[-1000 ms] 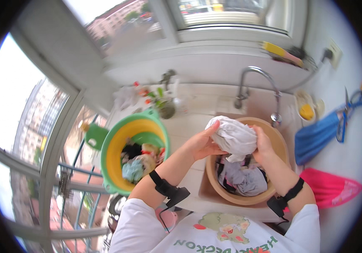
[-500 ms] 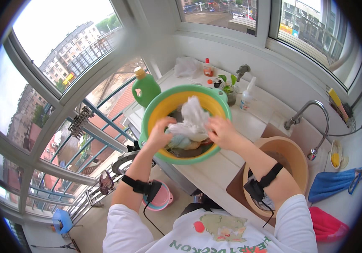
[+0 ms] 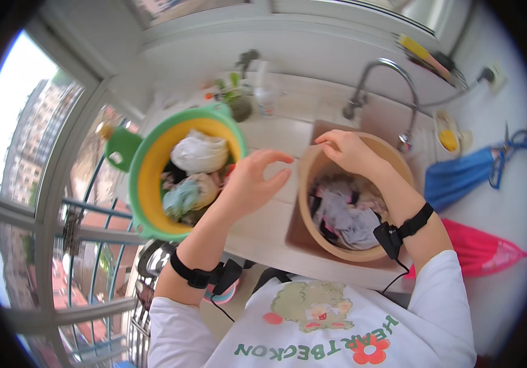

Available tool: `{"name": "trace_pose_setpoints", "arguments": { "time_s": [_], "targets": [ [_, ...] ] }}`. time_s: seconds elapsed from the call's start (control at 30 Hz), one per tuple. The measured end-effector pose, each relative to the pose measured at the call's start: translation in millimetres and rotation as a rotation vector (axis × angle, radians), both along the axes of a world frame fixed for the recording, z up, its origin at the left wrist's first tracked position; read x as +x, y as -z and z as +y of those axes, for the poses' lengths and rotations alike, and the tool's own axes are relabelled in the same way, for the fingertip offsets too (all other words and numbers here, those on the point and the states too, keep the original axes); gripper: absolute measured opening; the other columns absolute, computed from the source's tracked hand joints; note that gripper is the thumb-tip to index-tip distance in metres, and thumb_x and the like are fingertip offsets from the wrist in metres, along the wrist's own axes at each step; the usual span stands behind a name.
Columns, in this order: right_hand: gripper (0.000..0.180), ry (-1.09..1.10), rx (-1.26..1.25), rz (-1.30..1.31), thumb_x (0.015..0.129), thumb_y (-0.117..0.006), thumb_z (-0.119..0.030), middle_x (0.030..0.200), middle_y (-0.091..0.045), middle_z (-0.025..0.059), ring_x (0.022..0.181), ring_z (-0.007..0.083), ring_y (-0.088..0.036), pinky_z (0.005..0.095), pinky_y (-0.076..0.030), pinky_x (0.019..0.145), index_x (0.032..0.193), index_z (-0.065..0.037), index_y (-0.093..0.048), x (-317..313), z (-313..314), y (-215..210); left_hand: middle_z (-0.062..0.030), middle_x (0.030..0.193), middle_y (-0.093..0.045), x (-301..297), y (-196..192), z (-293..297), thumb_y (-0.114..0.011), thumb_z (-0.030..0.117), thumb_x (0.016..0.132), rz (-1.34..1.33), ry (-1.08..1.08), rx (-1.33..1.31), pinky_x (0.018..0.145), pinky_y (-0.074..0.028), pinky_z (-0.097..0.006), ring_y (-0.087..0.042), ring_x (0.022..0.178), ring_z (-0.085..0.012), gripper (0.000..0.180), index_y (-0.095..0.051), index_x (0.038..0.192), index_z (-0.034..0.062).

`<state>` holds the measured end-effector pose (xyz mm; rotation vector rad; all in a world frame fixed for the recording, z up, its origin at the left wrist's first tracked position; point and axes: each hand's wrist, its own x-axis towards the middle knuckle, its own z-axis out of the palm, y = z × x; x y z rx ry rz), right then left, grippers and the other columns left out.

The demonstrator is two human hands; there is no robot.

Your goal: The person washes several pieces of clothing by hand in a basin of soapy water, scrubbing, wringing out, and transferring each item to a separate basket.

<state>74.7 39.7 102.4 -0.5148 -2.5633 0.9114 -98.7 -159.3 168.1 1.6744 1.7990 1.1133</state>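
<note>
My left hand (image 3: 257,183) is held over the counter between two basins, thumb and fingers spread, with nothing in it. My right hand (image 3: 350,151) is over the far left rim of a tan basin (image 3: 305,211), its fingers stretched out to the left and no item seen in them. Whether it touches the rim I cannot tell. Grey, white and dark wet clothes (image 3: 346,218) lie in that basin, which stands in the sink (image 3: 295,233). On the left, a green and yellow basin (image 3: 143,178) holds a white bunched cloth (image 3: 199,151) and a pale blue-green cloth (image 3: 182,195).
A green jug (image 3: 121,149) stands beside the left basin. Behind are a plant in a jar (image 3: 239,105) and a white bottle (image 3: 265,98). A curved faucet (image 3: 392,64) arches over the sink. Blue cloth (image 3: 459,178), scissors (image 3: 511,147) and pink cloth (image 3: 478,248) are at right.
Both hands have come away from the white cloth, which now lies in the green and yellow basin. They have moved right, the right hand to the tan basin; the view has swung right too.
</note>
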Motion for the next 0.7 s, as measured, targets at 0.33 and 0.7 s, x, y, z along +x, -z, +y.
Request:
{"name": "trace_pose_setpoints", "arguments": {
  "time_s": [0.33,0.7],
  "targets": [
    [0.045,0.203,-0.306,-0.904,0.072,-0.071,-0.029,0.107,-0.063,0.0199,0.106,0.0334,-0.058,0.0401,-0.048,0.086,0.106,-0.001,-0.063,176,13,129,-0.0127,0.108,-0.063,103,178,122,-0.070,0.024,0.072,0.278,0.575,-0.504,0.088,-0.048,-0.040,-0.060,0.096,-0.0319,0.046,-0.061,0.115,0.0110],
    [0.084,-0.046,-0.106,-1.063,0.055,-0.079,-0.025,0.119,-0.055,0.0190,0.119,0.0341,-0.048,0.0408,-0.043,0.096,0.129,-0.004,-0.046,153,-17,149,-0.0109,0.114,-0.056,129,246,118,-0.074,0.020,0.063,0.874,0.715,-0.608,0.087,-0.048,-0.044,-0.052,0.109,-0.0345,0.049,-0.064,0.111,0.0186]
  ]
}}
